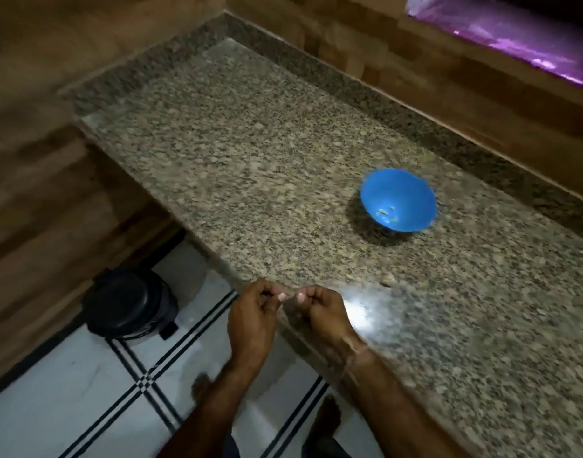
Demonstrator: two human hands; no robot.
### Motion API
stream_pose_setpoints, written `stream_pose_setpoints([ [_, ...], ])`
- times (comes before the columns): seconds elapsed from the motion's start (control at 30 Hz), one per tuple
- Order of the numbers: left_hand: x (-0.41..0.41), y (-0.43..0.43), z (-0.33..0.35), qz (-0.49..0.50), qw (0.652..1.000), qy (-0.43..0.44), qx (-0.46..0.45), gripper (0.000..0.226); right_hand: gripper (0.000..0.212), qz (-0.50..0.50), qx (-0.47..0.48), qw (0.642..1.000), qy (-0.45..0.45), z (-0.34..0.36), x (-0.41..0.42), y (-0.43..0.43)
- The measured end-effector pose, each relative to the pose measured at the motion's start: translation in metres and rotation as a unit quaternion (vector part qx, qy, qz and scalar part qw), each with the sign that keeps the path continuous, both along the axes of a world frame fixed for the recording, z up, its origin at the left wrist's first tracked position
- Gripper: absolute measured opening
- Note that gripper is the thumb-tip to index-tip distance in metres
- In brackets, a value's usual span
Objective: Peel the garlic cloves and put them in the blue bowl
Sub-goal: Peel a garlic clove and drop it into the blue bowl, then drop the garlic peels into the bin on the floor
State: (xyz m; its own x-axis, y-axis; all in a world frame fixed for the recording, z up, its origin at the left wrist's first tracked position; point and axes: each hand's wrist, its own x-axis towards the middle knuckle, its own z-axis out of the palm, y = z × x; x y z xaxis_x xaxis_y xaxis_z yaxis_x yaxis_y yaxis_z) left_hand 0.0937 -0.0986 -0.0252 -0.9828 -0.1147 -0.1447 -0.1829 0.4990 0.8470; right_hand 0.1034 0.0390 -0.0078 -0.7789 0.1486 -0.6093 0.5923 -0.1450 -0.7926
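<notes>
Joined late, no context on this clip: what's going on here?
A person stands at a granite counter, peeling garlic by the look of it. The left grip and right grip meet at the counter's front edge, fingers curled, pinching a small pale thing between them; blur hides what it is. The blue bowl sits farther back on the right, untouched, with a few pale pieces inside. A black bin stands on the floor to the left.

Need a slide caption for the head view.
Left hand and right hand meet, curled, at the counter edge; blue bowl beyond.
</notes>
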Motion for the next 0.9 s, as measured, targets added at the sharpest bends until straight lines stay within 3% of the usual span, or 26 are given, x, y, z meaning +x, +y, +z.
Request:
stream_pose_setpoints([
  [0.2, -0.024, -0.157, -0.001, 0.109, 0.994, 0.016, 0.004, 0.027, 0.027, 0.095, -0.002, 0.995, 0.023, -0.009, -0.057, -0.155],
  [0.43, -0.023, -0.348, -0.015, 0.214, 0.976, -0.015, -0.018, 0.014, 0.007, 0.148, -0.027, 0.988, 0.015, -0.028, -0.09, -0.339],
  [0.63, -0.02, -0.437, -0.022, 0.294, 0.956, -0.013, 0.0, 0.015, 0.029, 0.197, -0.004, 0.98, -0.01, -0.043, -0.116, -0.426],
  [0.9, -0.041, -0.504, -0.055, 0.349, 0.934, -0.078, 0.0, 0.017, 0.021, 0.24, 0.014, 0.968, -0.073, -0.085, -0.155, -0.506],
])
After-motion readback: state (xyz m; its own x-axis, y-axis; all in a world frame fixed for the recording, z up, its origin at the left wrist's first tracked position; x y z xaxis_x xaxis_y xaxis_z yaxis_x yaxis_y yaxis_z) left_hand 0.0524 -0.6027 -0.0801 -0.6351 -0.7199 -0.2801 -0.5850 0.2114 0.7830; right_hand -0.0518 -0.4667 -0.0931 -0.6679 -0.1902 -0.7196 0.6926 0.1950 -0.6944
